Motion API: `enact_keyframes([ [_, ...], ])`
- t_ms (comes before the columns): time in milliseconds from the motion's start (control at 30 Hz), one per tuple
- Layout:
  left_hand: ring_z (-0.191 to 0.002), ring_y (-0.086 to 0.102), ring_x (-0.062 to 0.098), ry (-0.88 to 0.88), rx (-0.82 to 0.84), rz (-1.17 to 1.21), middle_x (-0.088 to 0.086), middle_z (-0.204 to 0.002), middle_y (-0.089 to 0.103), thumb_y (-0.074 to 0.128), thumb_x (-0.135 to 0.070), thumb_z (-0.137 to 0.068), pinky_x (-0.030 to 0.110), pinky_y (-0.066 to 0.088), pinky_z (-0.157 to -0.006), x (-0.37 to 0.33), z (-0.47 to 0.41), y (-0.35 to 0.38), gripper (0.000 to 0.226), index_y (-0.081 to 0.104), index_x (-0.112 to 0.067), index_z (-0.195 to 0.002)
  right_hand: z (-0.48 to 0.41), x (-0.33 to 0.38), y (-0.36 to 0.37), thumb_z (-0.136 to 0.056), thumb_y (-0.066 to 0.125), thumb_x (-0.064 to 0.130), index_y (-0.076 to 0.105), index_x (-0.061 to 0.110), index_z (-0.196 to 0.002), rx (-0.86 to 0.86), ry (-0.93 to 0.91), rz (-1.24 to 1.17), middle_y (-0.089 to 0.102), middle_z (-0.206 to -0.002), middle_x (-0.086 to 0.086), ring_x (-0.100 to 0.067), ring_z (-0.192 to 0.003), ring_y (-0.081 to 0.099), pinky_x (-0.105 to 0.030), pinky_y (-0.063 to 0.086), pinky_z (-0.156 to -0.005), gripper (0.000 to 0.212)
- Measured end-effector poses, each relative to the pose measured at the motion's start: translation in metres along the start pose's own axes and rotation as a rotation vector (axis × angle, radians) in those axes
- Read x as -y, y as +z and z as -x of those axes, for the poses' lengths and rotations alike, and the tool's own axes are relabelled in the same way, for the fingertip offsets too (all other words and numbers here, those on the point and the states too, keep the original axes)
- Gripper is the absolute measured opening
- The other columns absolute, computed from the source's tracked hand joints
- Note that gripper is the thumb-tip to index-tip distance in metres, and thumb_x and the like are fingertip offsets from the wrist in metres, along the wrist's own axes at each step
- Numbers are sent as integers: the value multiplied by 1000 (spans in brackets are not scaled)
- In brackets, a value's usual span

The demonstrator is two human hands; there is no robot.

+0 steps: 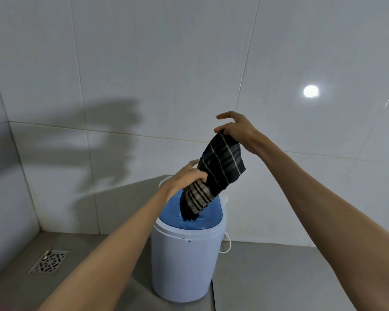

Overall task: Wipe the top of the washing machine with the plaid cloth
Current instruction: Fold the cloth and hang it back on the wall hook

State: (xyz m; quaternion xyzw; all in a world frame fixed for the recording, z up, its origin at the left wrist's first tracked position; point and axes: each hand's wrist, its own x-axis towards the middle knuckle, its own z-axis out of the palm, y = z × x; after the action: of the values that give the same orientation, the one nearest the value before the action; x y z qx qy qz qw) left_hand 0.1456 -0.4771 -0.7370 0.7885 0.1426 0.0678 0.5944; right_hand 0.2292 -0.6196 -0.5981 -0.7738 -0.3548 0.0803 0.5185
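A small white washing machine [184, 261] with a blue lid [202, 221] stands on the grey floor below me. The dark plaid cloth [220, 171] with pale stripes hangs in the air above the lid, its lower end dangling just over the blue surface. My right hand [236, 129] pinches the cloth's upper corner, with the other fingers spread. My left hand [186, 176] grips the cloth at its middle, just above the lid's far left part.
White tiled walls close in behind and to the left. A metal floor drain [48, 261] lies at the lower left. A thin white cord [226, 243] loops behind the machine on its right. Grey floor extends to the right.
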Motion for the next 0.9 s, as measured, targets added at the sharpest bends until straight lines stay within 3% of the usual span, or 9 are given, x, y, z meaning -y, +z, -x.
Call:
enact_keyframes([
  [67,-114,53,18,9,47,-4,2,-117,61,57,-22,-66,34,40,-93,-6,-1,-7,49,62,-26,-114,-1,-1,-3,-89,50,-2,56,14,-125,15,2,-3,72,-92,-10,-17,-83,67,-25,54,-74,41],
  [133,-110,57,12,13,-2,-62,-6,-110,66,60,-19,-75,28,41,-89,-9,0,-12,34,67,-23,-108,-1,-3,-3,-87,56,0,59,15,-124,28,3,1,68,-88,-12,-19,-78,63,-25,51,-72,40],
  [233,-107,64,16,33,20,-133,1,-106,73,77,-32,-73,33,45,-101,-7,1,-14,38,68,-17,-107,-1,-9,-3,-87,48,-3,59,15,-124,8,3,-1,70,-90,-11,-18,-77,60,-25,50,-68,42],
  [333,-96,62,8,-2,85,-154,-2,-104,69,82,-34,-75,21,46,-76,-4,9,-7,46,65,-13,-113,-1,-13,-7,-87,41,-6,58,14,-124,-25,10,-30,71,-90,-8,-17,-77,60,-26,51,-69,46],
  [433,-78,60,8,35,6,-203,1,-88,65,81,-21,-78,15,44,-61,5,5,2,32,64,-6,-102,-1,-16,-11,-88,38,-7,58,13,-124,-34,14,-61,70,-88,-5,-14,-73,60,-24,51,-67,46],
  [567,-84,65,23,151,-239,-205,12,-91,71,80,-11,-76,32,52,-83,11,-2,-11,16,70,-7,-89,-4,-27,-17,-91,48,0,61,16,-121,-99,35,56,60,-73,-6,-19,-66,55,-25,47,-59,37],
  [633,-81,64,20,192,-310,-246,10,-88,72,79,-13,-76,31,50,-82,7,0,-28,15,73,-7,-88,-5,-38,-18,-88,45,1,62,17,-118,-94,44,140,51,-68,-6,-22,-70,48,-28,42,-60,38],
  [833,-91,59,18,198,-357,-517,7,-99,68,63,-10,-90,26,41,-80,-11,4,-81,16,71,-5,-103,-3,-65,2,-85,47,-1,67,18,-114,102,94,295,71,-99,-14,-22,-87,65,-31,54,-86,40],
  [900,-95,59,21,210,-391,-612,8,-102,66,51,-6,-92,29,43,-80,-14,5,-91,21,67,-5,-106,-8,-66,16,-83,45,-6,65,17,-122,137,59,385,69,-107,-11,-21,-85,63,-26,53,-73,49],
])
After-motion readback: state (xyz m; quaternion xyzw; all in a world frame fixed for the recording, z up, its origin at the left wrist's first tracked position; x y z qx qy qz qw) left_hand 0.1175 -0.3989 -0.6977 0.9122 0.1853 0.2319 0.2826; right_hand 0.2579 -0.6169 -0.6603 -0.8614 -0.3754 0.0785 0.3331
